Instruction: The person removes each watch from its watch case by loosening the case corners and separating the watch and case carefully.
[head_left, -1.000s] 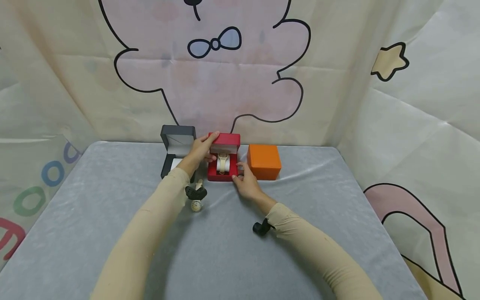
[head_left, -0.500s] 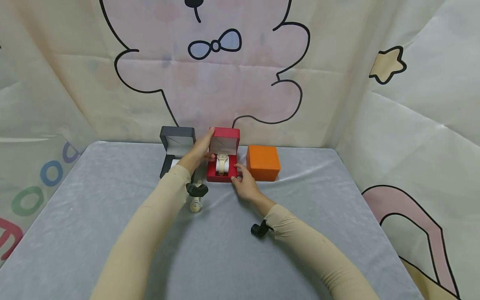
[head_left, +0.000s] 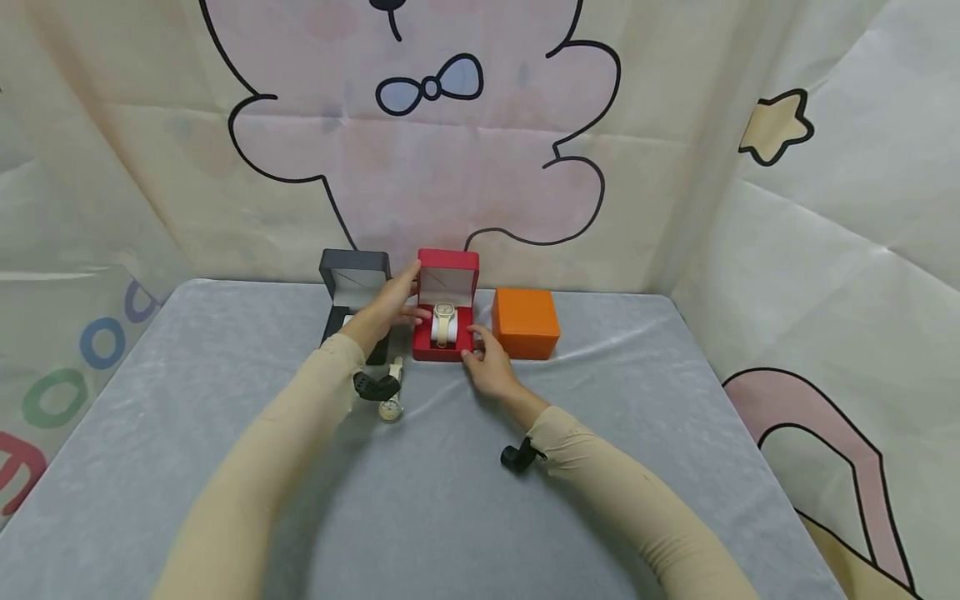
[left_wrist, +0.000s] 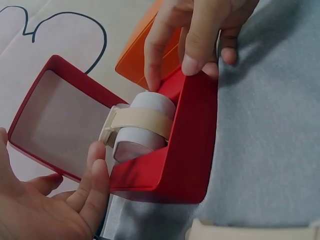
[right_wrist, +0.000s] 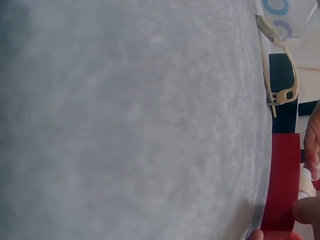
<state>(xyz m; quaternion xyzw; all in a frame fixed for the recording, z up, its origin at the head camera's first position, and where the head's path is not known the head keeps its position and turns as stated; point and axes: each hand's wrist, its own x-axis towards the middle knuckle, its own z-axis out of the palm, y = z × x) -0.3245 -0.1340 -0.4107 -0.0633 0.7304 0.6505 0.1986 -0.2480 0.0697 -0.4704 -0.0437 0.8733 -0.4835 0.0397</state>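
Lid of the red box now stands higher than a second ago, so the watch wrapped round its pale cushion shows plainly; the opening looks all but done. The left hand is at the lid's left edge, its grip loose and fingers extended, one close to the watch; how firmly it touches the lid I cannot tell. The right hand keeps a narrow grip on the box, thumb at the front corner and fingers at the right side, apparently steadying it on the tabletop between the raised-lidded grey box and the closed orange box. A loose watch lies just before the grey box.
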